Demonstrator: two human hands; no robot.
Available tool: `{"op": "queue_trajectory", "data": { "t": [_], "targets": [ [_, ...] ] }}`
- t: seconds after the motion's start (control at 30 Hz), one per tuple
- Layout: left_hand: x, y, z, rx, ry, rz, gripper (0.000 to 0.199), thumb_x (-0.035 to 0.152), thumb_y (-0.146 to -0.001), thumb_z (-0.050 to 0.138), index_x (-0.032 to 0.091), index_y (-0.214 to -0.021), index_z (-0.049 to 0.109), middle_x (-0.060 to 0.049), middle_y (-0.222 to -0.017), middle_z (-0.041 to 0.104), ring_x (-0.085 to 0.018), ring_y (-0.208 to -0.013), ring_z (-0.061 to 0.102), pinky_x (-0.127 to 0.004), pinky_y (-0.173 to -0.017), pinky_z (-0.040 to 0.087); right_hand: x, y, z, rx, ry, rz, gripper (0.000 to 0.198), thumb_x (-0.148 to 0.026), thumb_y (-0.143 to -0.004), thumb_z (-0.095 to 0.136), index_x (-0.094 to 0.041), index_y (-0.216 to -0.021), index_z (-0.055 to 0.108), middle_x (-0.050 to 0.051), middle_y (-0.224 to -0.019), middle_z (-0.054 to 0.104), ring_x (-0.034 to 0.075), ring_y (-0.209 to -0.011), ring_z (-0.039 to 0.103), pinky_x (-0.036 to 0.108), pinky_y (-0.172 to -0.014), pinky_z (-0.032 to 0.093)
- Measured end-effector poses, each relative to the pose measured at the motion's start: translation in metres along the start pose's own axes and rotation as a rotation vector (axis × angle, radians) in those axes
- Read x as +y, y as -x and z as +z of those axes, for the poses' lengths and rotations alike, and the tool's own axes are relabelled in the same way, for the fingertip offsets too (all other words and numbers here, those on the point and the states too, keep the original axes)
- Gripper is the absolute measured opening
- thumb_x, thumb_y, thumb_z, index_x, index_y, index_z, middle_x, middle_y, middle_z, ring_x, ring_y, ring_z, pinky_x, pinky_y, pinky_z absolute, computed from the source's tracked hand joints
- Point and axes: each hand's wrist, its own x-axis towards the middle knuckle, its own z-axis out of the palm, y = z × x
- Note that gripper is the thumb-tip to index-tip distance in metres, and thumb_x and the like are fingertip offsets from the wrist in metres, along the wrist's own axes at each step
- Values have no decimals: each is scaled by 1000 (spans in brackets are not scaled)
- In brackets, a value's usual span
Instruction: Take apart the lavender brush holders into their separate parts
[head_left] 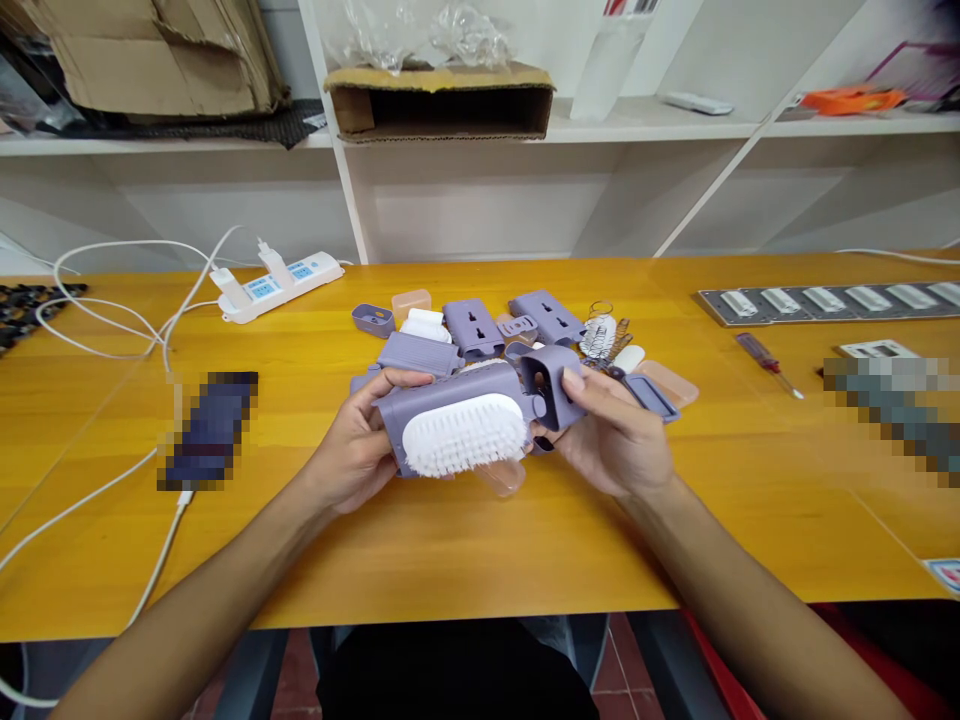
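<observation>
My left hand [364,440] is closed round the left end of a purple brush [465,385], whose white oval bristle pad [469,436] faces me. My right hand [615,430] pinches a hollow purple cap [555,385], thumb on top. The cap's opening faces the brush's right end, where a small rounded purple knob [535,406] sticks out; whether the two touch is unclear. A translucent pinkish piece [502,478] shows below the bristles. Behind the hands lie two purple housings with slots, the nearer being a purple housing [474,328], and a ribbed purple part [420,354].
Beyond the hands are a peach-coloured box [412,303], a loose white brush pad [599,337] and a purple frame [652,396]. A power strip [281,287] and a phone [210,430] with cables are left. A screwdriver [769,364] and a metal strip [825,302] lie right.
</observation>
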Motion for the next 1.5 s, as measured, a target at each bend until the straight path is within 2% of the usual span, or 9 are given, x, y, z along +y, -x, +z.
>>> {"op": "queue_trajectory", "data": {
  "t": [0.17, 0.27, 0.43, 0.53, 0.63, 0.8, 0.93, 1.3, 1.5],
  "targets": [
    [-3, -6, 1, 50, -25, 122, 40, 20, -67, 107, 17, -92, 76, -1, -88, 78, -14, -77, 75, -23, -73, 64, 2, 2, -1, 9, 23, 37, 41, -42, -80, 101, -23, -112, 83, 4, -95, 83, 18, -72, 75, 31, -64, 68],
    [-4, -8, -1, 24, -32, 115, 43, 17, -70, 105, 18, -102, 76, 0, -88, 79, -14, -74, 75, -23, -70, 66, 4, 2, -1, 9, 6, 33, 36, -40, -78, 103, -24, -104, 84, 1, -88, 79, 15, -72, 74, 25, -66, 66],
    [1, -6, -4, -115, 14, -9, 78, 6, -72, 99, 30, -140, 70, -3, -111, 80, -17, -77, 76, -24, -55, 68, 4, 0, 2, 8, -20, 32, 29, -33, -77, 103, -23, -94, 81, -1, -85, 74, 14, -69, 72, 25, -63, 68],
    [3, -3, -4, -153, 14, -28, 66, 8, -74, 98, 29, -131, 74, -6, -129, 77, -24, -95, 79, -33, -63, 75, 3, -1, 3, 28, -31, 34, 27, -32, -78, 101, -22, -92, 80, 0, -86, 74, 14, -68, 70, 25, -60, 68],
    [4, -2, -3, -125, -15, -32, 53, 14, -73, 102, 23, -117, 73, -8, -129, 77, -25, -94, 81, -35, -64, 76, 2, -1, 2, 31, -42, 46, 24, -33, -80, 98, -21, -92, 81, 3, -95, 78, 15, -66, 70, 26, -55, 67],
    [5, -1, -2, -114, -23, -36, 53, 20, -76, 101, 22, -115, 65, -11, -140, 75, -23, -79, 81, -31, -43, 68, 5, 1, 0, -10, -51, 65, 23, -31, -82, 97, -21, -95, 80, 3, -92, 81, 16, -64, 75, 28, -60, 69],
    [7, 0, 0, -136, -33, -6, 51, 20, -79, 96, 23, -115, 61, -12, -149, 72, -26, -83, 83, -24, -32, 59, 7, 0, 1, 6, -32, 82, 30, -26, -75, 100, -21, -94, 78, 3, -98, 85, 17, -66, 78, 29, -64, 70],
    [11, -2, -1, -13, -70, 15, 46, 27, -77, 97, 23, -106, 62, -6, -135, 80, -23, -69, 82, -23, -24, 52, -3, -2, 4, 102, 60, 10, 37, -27, -74, 102, -22, -92, 70, 4, -87, 82, 17, -63, 72, 29, -53, 61],
    [19, -3, -5, -29, -91, 6, 54, 25, -72, 100, 23, -105, 58, 3, -92, 79, -13, -45, 67, -21, -26, 51, -3, -3, 3, 121, 79, -57, 38, -29, -73, 100, -23, -88, 65, 2, -83, 79, 16, -57, 66, 30, -51, 56]
  ]
}}
